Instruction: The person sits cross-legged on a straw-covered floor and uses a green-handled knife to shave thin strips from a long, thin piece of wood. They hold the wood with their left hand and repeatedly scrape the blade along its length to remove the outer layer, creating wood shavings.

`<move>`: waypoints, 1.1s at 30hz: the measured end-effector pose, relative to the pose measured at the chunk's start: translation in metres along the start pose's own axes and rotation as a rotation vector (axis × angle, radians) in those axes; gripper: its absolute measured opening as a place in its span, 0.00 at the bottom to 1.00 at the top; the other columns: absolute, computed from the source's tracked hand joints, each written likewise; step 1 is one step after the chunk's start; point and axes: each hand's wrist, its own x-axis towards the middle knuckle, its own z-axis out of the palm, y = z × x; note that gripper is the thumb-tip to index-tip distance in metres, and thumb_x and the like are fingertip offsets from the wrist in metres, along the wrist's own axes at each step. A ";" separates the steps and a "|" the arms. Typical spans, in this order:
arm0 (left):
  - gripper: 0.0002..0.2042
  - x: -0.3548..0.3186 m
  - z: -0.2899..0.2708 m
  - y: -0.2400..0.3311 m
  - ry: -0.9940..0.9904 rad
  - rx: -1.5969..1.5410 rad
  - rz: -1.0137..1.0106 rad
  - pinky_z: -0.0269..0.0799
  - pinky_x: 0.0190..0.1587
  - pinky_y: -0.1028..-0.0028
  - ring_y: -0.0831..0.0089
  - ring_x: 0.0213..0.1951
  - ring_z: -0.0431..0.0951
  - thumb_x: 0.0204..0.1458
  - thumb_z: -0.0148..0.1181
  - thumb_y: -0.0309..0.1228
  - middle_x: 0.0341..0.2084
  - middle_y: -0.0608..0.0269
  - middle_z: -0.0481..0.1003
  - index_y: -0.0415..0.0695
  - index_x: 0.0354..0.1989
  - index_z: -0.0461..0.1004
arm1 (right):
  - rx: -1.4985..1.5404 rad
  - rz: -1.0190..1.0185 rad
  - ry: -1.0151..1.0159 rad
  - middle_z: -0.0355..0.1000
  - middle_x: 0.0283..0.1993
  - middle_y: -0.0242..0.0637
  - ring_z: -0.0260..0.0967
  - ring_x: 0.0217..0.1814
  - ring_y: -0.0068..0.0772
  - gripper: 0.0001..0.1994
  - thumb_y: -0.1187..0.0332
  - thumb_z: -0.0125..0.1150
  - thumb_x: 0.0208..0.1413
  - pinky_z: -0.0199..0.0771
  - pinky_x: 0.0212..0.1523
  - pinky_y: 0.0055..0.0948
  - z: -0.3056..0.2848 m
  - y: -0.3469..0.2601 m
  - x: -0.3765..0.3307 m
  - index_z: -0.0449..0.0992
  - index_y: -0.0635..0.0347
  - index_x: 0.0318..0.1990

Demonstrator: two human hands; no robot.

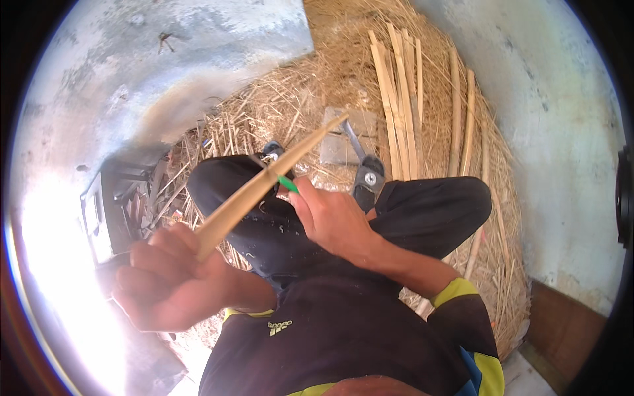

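Observation:
My left hand [175, 277] is closed around the near end of a long split bamboo strip [241, 206], which slants away across my lap toward the upper right. My right hand [333, 218] grips a small knife by its green handle [287, 184]. The blade meets the strip around its middle, and most of it is hard to make out. Small pale shavings are scattered on my dark trousers [257, 231].
Split bamboo strips [399, 112] lie ahead to the right, with rounder poles [456, 112] beside them. Between my sandalled feet, a long metal blade [354, 140] rests over stone blocks [340, 148]. Straw-like shavings [284, 99] cover the ground between weathered walls [555, 132].

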 end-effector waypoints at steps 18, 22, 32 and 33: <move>0.23 0.019 -0.002 -0.017 -0.561 -0.345 -0.005 0.36 0.08 0.80 0.81 0.05 0.42 0.59 0.37 0.39 0.04 0.70 0.49 0.47 0.10 0.52 | -0.267 0.322 0.239 0.67 0.15 0.47 0.68 0.18 0.51 0.10 0.63 0.51 0.58 0.67 0.18 0.44 0.021 0.022 0.004 0.67 0.61 0.38; 0.21 0.017 0.000 -0.016 -0.548 -0.402 -0.044 0.36 0.08 0.80 0.81 0.06 0.43 0.58 0.39 0.35 0.05 0.70 0.49 0.47 0.11 0.53 | -0.096 0.042 0.349 0.68 0.16 0.49 0.69 0.19 0.54 0.11 0.62 0.49 0.59 0.69 0.18 0.44 0.019 -0.003 0.006 0.68 0.61 0.40; 0.15 0.035 -0.032 -0.020 -0.768 -0.251 0.171 0.44 0.10 0.79 0.81 0.08 0.48 0.33 0.54 0.09 0.10 0.68 0.56 0.40 0.24 0.58 | -0.038 0.182 0.205 0.67 0.17 0.54 0.68 0.21 0.58 0.10 0.65 0.51 0.57 0.66 0.20 0.50 0.030 0.017 0.008 0.67 0.64 0.39; 0.16 0.035 -0.033 -0.024 -0.730 -0.281 0.164 0.45 0.10 0.78 0.81 0.08 0.48 0.31 0.55 0.09 0.10 0.68 0.55 0.40 0.24 0.57 | -0.060 0.211 0.199 0.67 0.17 0.54 0.68 0.21 0.58 0.10 0.65 0.51 0.57 0.65 0.20 0.50 0.038 0.026 0.007 0.67 0.64 0.39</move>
